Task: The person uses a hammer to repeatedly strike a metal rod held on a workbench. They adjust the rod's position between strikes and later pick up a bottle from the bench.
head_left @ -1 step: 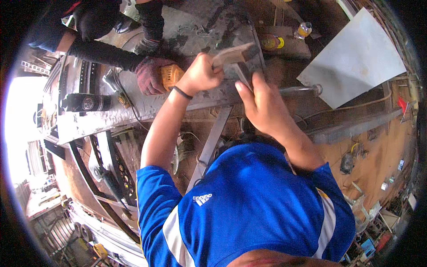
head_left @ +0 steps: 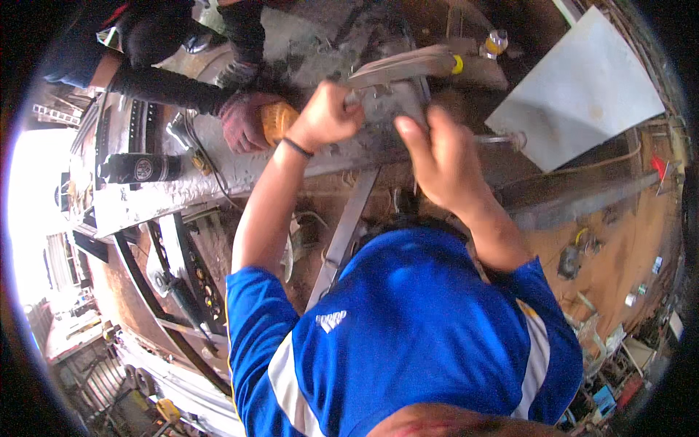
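Note:
My left hand (head_left: 328, 116) is closed over the worktable, its fingers around a small metal piece that is mostly hidden. To its right, my right hand (head_left: 448, 156) is wrapped around the dark handle of what looks like a hammer (head_left: 404, 67). The head is smeared by motion and spans the gap above both hands. Beneath them lies the grey metal worktable (head_left: 156, 204), scuffed and stained.
Across the table, a co-worker's gloved hand (head_left: 242, 125) rests on an orange-yellow power tool (head_left: 279, 121), close to my left wrist. A black bottle (head_left: 142, 168) lies at the left. A pale flat sheet (head_left: 582, 95) leans at the far right, near a small yellow-labelled bottle (head_left: 496, 44).
My right hand has shifted to the right with the hammer, whose head has swung up and right and become blurred. My left hand has risen slightly and stays closed.

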`<control>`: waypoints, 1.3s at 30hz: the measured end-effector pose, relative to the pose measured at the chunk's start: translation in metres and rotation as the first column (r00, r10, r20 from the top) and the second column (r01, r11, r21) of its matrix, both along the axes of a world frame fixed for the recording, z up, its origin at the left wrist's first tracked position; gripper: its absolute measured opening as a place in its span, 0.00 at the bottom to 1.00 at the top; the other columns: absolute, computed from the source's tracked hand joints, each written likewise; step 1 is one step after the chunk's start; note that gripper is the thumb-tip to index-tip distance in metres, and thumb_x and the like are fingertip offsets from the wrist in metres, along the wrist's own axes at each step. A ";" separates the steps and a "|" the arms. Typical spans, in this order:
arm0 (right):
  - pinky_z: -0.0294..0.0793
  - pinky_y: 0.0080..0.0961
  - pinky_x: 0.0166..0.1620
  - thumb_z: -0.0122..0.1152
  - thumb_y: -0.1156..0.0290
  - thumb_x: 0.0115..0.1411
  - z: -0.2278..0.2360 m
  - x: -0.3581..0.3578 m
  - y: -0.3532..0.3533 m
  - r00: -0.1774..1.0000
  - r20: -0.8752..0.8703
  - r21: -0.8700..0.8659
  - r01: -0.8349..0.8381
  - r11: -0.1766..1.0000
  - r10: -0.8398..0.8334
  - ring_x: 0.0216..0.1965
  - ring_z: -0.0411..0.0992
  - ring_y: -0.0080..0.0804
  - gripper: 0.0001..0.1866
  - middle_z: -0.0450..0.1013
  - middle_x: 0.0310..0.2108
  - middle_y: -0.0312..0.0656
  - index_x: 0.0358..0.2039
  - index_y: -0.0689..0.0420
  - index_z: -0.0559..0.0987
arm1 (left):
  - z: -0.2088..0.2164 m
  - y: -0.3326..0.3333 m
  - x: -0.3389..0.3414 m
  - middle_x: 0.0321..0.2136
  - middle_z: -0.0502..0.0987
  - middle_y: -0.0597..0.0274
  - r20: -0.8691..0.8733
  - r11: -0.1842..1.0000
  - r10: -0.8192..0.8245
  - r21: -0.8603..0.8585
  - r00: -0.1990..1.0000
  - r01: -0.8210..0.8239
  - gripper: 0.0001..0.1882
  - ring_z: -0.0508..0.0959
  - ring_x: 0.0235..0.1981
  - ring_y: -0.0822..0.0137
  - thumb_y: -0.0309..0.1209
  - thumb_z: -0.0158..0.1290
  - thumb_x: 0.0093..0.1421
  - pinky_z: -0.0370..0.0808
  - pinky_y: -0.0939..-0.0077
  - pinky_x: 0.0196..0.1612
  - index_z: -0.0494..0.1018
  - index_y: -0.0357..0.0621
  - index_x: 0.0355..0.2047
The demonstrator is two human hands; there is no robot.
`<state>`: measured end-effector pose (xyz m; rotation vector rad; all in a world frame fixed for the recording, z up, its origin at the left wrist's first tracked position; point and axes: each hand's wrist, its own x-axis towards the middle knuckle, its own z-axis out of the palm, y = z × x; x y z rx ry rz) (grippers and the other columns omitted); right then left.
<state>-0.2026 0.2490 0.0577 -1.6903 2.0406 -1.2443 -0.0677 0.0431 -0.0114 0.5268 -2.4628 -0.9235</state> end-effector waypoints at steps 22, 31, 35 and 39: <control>0.72 0.53 0.29 0.54 0.60 0.70 -0.030 -0.007 -0.010 0.988 0.144 0.011 -0.060 0.998 0.057 0.28 0.75 0.66 0.17 0.73 0.21 0.61 0.32 0.62 0.72 | -0.025 -0.008 -0.001 0.15 0.63 0.39 -0.013 0.998 0.042 -0.044 0.999 -0.042 0.09 0.62 0.16 0.42 0.26 0.55 0.44 0.67 0.59 0.23 0.66 0.36 0.15; 0.62 0.25 0.22 0.53 0.63 0.72 -0.022 -0.059 0.012 0.932 0.362 -0.287 0.083 0.954 0.028 0.19 0.65 0.23 0.11 0.67 0.20 0.34 0.37 0.58 0.72 | 0.044 -0.008 0.009 0.13 0.59 0.72 -0.565 0.745 0.375 0.655 0.735 0.124 0.25 0.59 0.14 0.77 0.17 0.57 0.60 0.54 0.77 0.18 0.54 0.51 0.16; 0.66 0.30 0.27 0.55 0.64 0.71 -0.039 -0.054 0.024 0.843 0.536 -0.106 0.119 0.987 -0.044 0.23 0.68 0.26 0.12 0.71 0.22 0.38 0.34 0.59 0.74 | 0.032 0.001 0.026 0.12 0.53 0.71 -0.580 0.553 0.389 0.768 0.716 0.322 0.24 0.53 0.12 0.74 0.23 0.54 0.65 0.50 0.74 0.18 0.54 0.50 0.17; 0.65 0.31 0.26 0.54 0.63 0.71 -0.054 -0.043 0.024 0.841 0.541 -0.096 0.094 0.991 -0.027 0.22 0.67 0.26 0.13 0.70 0.20 0.38 0.35 0.60 0.73 | 0.008 0.003 0.025 0.12 0.55 0.69 -0.548 0.552 0.426 0.788 0.720 0.273 0.24 0.54 0.11 0.73 0.25 0.54 0.67 0.51 0.74 0.17 0.55 0.48 0.17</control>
